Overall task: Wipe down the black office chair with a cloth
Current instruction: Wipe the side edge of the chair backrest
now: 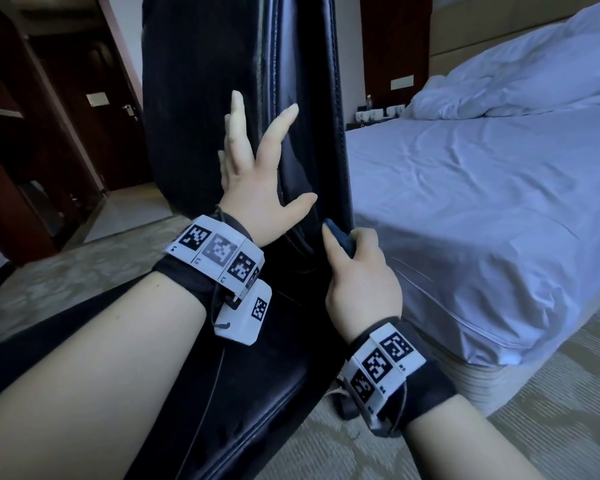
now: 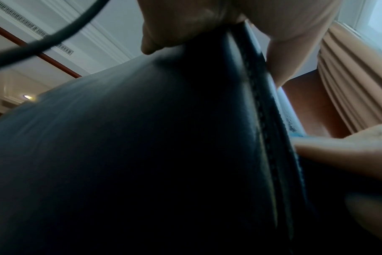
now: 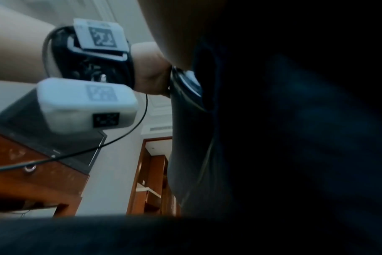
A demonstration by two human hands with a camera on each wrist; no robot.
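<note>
With the left hand (image 1: 253,174) spread flat, fingers apart, against the black office chair (image 1: 222,98) beside the bed (image 1: 482,202), the right hand (image 1: 361,282) clamped the cloth (image 1: 340,237) at the backrest's edge, where pressure might swivel the chair.

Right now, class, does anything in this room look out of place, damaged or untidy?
Only the bed: its sheet is wrinkled and the duvet lies bunched at the head. The chair shows no visible damage where the left hand presses it and the right hand holds the cloth.
</note>
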